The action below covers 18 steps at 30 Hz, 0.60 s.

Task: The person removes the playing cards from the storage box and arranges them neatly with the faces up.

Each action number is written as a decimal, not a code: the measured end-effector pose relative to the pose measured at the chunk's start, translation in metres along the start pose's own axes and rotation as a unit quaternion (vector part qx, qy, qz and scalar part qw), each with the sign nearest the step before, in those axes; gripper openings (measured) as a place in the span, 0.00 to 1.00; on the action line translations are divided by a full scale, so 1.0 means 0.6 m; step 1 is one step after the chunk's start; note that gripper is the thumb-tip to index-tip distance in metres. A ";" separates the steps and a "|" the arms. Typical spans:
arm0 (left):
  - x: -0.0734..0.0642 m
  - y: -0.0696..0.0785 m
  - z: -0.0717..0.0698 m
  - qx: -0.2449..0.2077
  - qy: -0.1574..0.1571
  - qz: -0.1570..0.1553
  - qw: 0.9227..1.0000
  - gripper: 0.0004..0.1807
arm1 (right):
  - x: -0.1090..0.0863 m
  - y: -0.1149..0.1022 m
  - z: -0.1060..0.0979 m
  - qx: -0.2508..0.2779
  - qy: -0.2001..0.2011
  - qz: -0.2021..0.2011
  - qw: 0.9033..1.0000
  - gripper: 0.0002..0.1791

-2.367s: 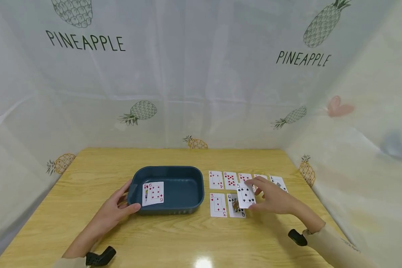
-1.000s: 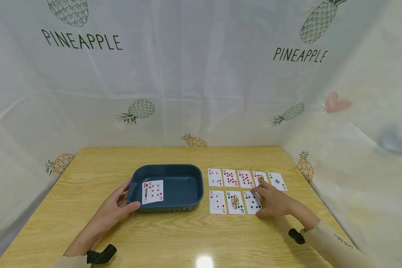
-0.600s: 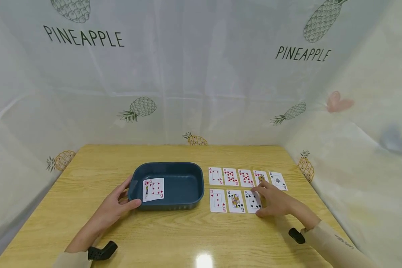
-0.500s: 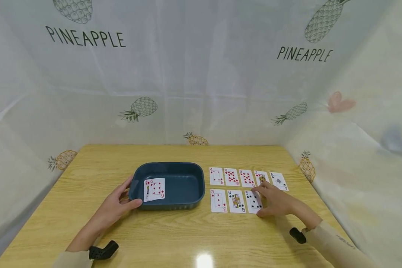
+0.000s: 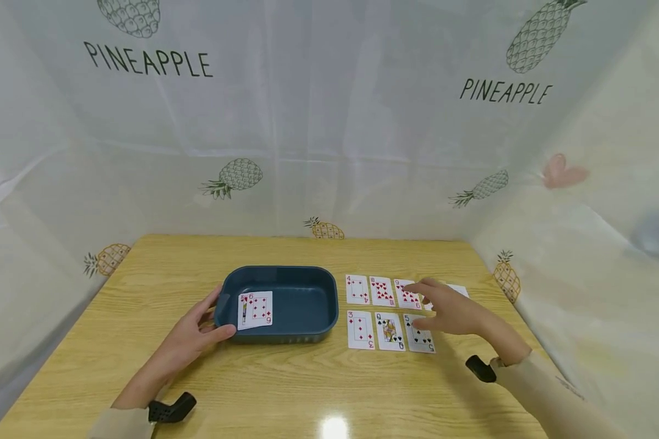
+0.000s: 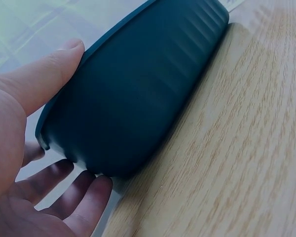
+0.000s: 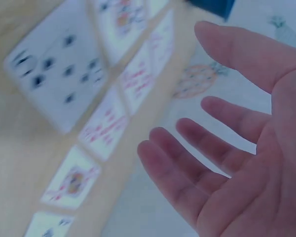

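At the left end of a dark blue plastic tray [image 5: 307,333], my left hand [image 5: 187,344] grips its corner. In the left wrist view, the thumb lies along the rim while the fingers curl against the end wall. My right hand [image 5: 453,310] is raised over the playing cards with spread fingers and nothing in it. Below its thumb the five of spades [image 5: 420,341] lies face up, right of the queen of spades [image 5: 390,331] and the three of diamonds [image 5: 360,330]. Inside the tray, a six of diamonds [image 5: 260,308] overlaps a face card.
A back row holds the four of diamonds [image 5: 357,289], ten of hearts [image 5: 382,291] and nine of hearts [image 5: 406,299]; my right hand partly covers two more cards. The wooden table [image 5: 252,390] ends at a pineapple-print curtain [image 5: 329,152] behind and on both sides.
My right hand has laid the five of spades at the right end of the front row, let it go and lifted off. My left hand has kept its hold on the tray.
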State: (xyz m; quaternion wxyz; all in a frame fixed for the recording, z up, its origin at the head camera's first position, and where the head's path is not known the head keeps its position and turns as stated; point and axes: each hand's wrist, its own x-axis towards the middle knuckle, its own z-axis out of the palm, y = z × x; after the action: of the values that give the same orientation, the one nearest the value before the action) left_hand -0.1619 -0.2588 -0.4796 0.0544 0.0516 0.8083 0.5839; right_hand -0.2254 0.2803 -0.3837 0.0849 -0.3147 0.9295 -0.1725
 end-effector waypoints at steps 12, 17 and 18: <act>-0.002 0.005 0.002 0.014 0.001 -0.017 1.000 0.56 | 0.104 -0.105 0.004 0.019 0.062 -0.067 0.996 0.36; -0.004 0.005 0.001 0.013 0.002 -0.020 1.000 0.55 | 0.163 -0.152 0.019 0.058 0.056 -0.074 0.994 0.38; -0.004 0.005 0.001 0.014 0.002 -0.021 1.000 0.55 | 0.174 -0.160 0.023 0.067 0.052 -0.075 0.994 0.39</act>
State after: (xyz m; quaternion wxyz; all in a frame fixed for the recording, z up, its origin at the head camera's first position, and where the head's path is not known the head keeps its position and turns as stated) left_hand -0.1591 -0.2575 -0.4769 0.0644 0.0348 0.8173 0.5715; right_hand -0.2508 0.1409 -0.3659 0.0439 -0.3673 0.8929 -0.2567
